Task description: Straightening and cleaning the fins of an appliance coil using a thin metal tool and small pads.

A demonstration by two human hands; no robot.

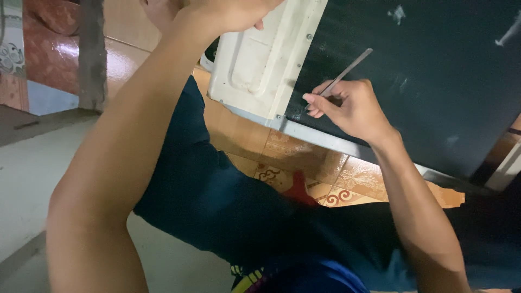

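- The right hand (353,108) was closed around a thin metal strip (347,70), pinched between thumb and fingers near its lower end.
- The strip was flat, narrow and grey, with a dull shine; it ran up and to the right out of the fist, its free end tilted away over the dark panel.
- The lower tip of the strip was hidden by the fingers, so whether it touched the surface could not be told.
- Under the hand lay the dark finned panel (434,81) of a large appliance, nearly black, with a few pale smudges on it.
- A grey metal edge (325,142) ran along the panel's lower border, just below the hand.
- To the left the panel met a white casing (260,59), dirty, with pressed ridges and small screws.
- The left hand (228,11) rested on the top of that casing; the frame cut it off, so its grip could not be told.
- Below lay patterned floor tiles (304,168) and the person's dark blue clothing (217,206).
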